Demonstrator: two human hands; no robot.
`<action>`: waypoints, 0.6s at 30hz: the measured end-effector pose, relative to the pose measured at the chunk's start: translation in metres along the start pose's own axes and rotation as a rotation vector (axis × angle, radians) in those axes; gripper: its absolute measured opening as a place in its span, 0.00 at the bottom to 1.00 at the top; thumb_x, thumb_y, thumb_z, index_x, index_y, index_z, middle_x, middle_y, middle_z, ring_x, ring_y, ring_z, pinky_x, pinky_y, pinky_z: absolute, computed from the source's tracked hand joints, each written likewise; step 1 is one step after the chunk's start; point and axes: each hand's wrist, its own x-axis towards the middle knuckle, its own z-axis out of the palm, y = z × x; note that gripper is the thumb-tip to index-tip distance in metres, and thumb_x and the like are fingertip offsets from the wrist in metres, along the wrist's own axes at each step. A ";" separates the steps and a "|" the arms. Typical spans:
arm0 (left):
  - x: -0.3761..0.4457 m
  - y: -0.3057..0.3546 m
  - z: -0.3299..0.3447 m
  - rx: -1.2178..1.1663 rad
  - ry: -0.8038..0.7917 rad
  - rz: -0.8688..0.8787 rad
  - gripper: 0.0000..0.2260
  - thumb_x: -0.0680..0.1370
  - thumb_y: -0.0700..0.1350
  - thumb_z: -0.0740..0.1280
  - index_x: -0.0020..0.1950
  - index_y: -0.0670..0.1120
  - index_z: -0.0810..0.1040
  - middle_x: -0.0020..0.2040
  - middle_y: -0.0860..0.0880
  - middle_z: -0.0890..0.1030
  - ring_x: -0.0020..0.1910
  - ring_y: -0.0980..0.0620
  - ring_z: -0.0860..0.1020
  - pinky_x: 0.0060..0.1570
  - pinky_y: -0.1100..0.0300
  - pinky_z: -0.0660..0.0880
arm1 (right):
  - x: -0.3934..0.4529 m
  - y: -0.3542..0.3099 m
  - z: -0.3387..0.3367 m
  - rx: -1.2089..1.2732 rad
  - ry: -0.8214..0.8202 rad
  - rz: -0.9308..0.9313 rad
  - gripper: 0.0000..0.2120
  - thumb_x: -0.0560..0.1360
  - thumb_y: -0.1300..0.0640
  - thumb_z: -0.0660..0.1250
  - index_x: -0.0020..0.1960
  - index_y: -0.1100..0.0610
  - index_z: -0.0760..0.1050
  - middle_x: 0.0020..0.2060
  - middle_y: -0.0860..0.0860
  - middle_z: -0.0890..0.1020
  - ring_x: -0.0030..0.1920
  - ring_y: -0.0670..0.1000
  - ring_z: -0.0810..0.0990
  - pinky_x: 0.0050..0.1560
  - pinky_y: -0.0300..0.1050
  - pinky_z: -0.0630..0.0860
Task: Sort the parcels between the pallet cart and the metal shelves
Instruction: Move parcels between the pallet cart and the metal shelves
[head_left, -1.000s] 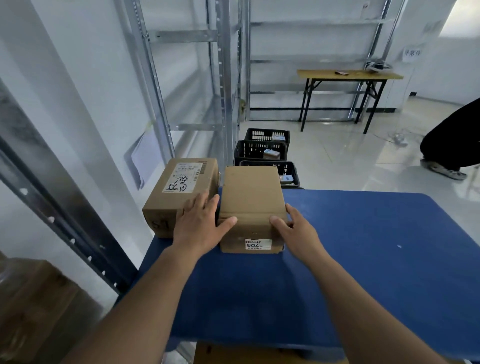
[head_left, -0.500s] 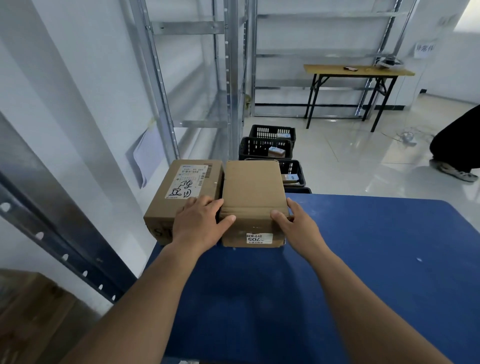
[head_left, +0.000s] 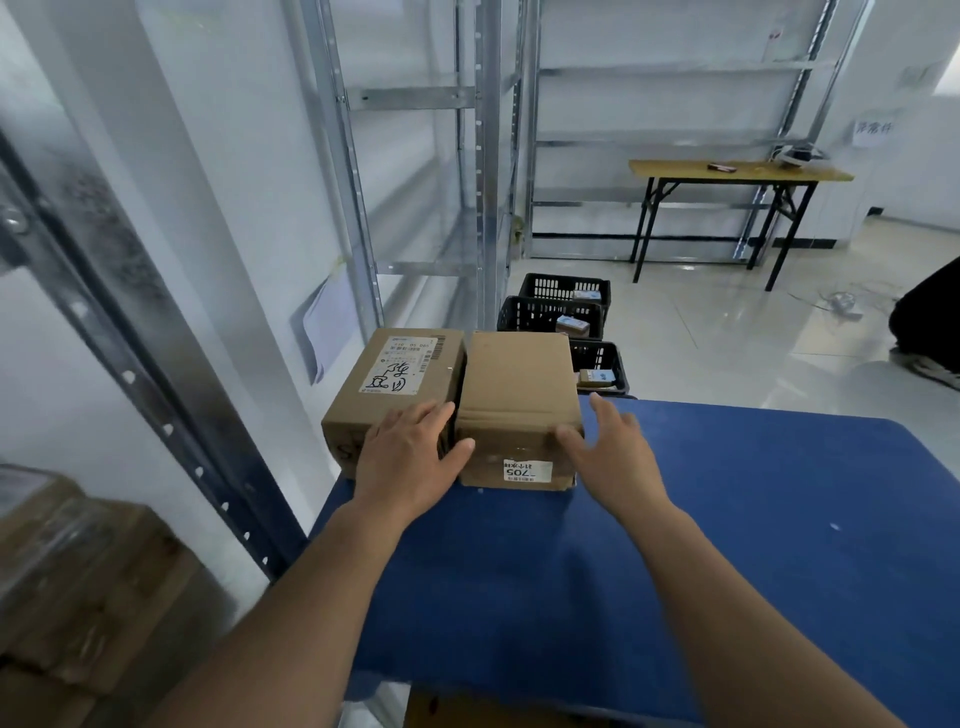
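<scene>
Parcels sit side by side at centre frame on blue cart top (head_left: 727, 545), far-left corner; metal shelves (head_left: 415, 156) fill upper left; three black crates (head_left: 524, 317) mid-frame on floor, each w/ a small packet; labelled parcel (head_left: 395, 384) under left hand (head_left: 410, 462), fingers flat; plain parcel (head_left: 519, 400), "705" sticker; right hand (head_left: 613, 457) spread, thumb touching its corner, gripping nothing.

Blue cart top (head_left: 727, 519) right of two touching boxes (head_left: 519, 395) open; shelf upright (head_left: 156, 374) crowds left.

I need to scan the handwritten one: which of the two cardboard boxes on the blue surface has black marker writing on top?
The left box, under the left hand; the right box is plain-topped.
</scene>
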 end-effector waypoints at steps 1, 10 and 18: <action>-0.010 0.002 -0.002 -0.014 0.029 -0.007 0.25 0.78 0.59 0.58 0.73 0.51 0.64 0.71 0.51 0.67 0.70 0.50 0.64 0.67 0.51 0.61 | -0.009 -0.001 -0.003 -0.024 0.044 -0.032 0.23 0.77 0.47 0.62 0.69 0.53 0.65 0.60 0.56 0.71 0.52 0.53 0.70 0.46 0.45 0.66; -0.142 0.028 -0.005 -0.189 0.144 -0.177 0.24 0.78 0.55 0.62 0.72 0.48 0.67 0.72 0.48 0.66 0.72 0.49 0.60 0.68 0.55 0.57 | -0.124 -0.003 0.005 -0.134 0.033 -0.333 0.18 0.79 0.50 0.61 0.67 0.54 0.69 0.61 0.51 0.71 0.61 0.51 0.69 0.48 0.41 0.69; -0.259 0.020 -0.021 -0.073 0.102 -0.382 0.26 0.78 0.59 0.57 0.74 0.51 0.62 0.75 0.50 0.61 0.74 0.51 0.58 0.71 0.51 0.58 | -0.218 -0.011 0.032 -0.146 -0.108 -0.568 0.19 0.79 0.49 0.60 0.68 0.54 0.70 0.61 0.50 0.72 0.62 0.51 0.70 0.48 0.40 0.66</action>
